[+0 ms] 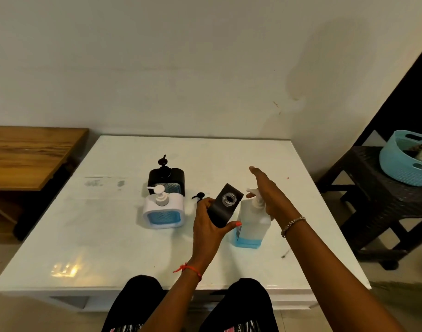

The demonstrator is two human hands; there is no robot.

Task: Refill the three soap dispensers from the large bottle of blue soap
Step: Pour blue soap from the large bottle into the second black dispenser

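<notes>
Black plastic first: head view, the left hand (208, 221) is wrapped around an open black dispenser (225, 206), thumb under its near end, fingers along the far side. It is lifted and tilted, its uncapped neck facing up toward the camera. Its black pump (198, 196) appears to lie on the white table (109, 236) just behind that hand.

The right hand (267, 195) is spread flat, fingers extended, closed on nothing; its palm sits over the white pump head of the large soap bottle (252, 224), which stands upright just right of the held dispenser. I cannot tell whether the palm is already touching it. Blue soap fills only the bottom of the bottle.

The white dispenser (163, 209) and another black dispenser (166, 179) stand left of centre, pumps on, blue showing in their windows.

Risks as I judge them:
- Spout and neck not lined up; a press would squirt soap onto the dispenser's shoulder or the table.
- A one-handed press on a nearly empty, light bottle could tip it.
- Low soap level may sputter.
- Soapy fingers, and the tilted dispenser slips.
</notes>
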